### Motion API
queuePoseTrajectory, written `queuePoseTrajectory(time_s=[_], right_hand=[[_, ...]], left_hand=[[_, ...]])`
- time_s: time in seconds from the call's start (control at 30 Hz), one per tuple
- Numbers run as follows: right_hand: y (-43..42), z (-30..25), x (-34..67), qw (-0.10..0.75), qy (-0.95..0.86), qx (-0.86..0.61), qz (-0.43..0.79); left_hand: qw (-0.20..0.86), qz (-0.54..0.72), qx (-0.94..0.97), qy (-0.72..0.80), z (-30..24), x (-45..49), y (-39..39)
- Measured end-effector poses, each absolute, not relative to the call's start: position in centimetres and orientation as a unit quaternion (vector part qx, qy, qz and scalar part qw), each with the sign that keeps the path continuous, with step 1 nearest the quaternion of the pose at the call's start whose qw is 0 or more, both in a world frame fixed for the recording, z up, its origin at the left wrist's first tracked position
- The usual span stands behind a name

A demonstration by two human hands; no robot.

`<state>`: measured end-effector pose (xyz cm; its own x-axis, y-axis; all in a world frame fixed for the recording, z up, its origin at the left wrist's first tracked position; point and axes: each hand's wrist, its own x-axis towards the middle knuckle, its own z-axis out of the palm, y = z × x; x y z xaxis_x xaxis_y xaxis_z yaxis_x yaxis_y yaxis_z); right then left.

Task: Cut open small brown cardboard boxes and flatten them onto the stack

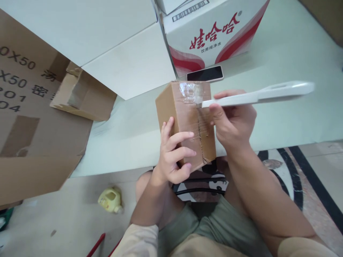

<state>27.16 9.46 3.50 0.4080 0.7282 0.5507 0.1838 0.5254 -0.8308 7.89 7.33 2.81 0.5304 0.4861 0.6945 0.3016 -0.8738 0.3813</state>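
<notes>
A small brown cardboard box (pixel 182 114) stands at the near edge of a pale green table (pixel 281 53). Clear tape runs along its top seam, crumpled at the far end. My left hand (pixel 174 151) grips the box's near left side, fingers curled over the top. My right hand (pixel 233 121) is closed round a white knife (pixel 257 96). The knife's long handle sticks out to the right. Its tip touches the taped seam near the far end of the box.
A black phone (pixel 205 74) lies just behind the box. Behind that stands a white carton with red print (pixel 214 32). Flattened brown cardboard (pixel 32 117) and a torn open box (pixel 80 94) lie at the left. A yellow jug (pixel 110 200) sits on the floor.
</notes>
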Motion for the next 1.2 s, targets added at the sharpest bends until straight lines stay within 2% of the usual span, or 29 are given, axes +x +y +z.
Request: queuePoseTrajectory(time_s=[0.23,0.53,0.7,0.93,1.2], right_hand=[[9.4,3.7,27.6,0.694,-0.518,-0.438,0.239],[9.3,5.1,28.6,0.714,-0.497,-0.442,0.220],[9.3,4.7,28.6,0.754,-0.459,-0.431,0.189],[9.2,4.0,28.3,0.697,-0.521,-0.436,0.229],[9.2,4.4,28.0,0.696,-0.526,-0.443,0.207]], left_hand=[[0.107,0.415,0.871,0.241,3.1,8.3,7.0],[0.101,0.400,0.873,0.261,3.3,8.6,6.8],[0.087,0.391,0.878,0.260,3.3,8.8,6.6],[0.122,0.415,0.869,0.239,3.3,8.7,6.7],[0.128,0.409,0.873,0.232,3.5,8.9,6.6]])
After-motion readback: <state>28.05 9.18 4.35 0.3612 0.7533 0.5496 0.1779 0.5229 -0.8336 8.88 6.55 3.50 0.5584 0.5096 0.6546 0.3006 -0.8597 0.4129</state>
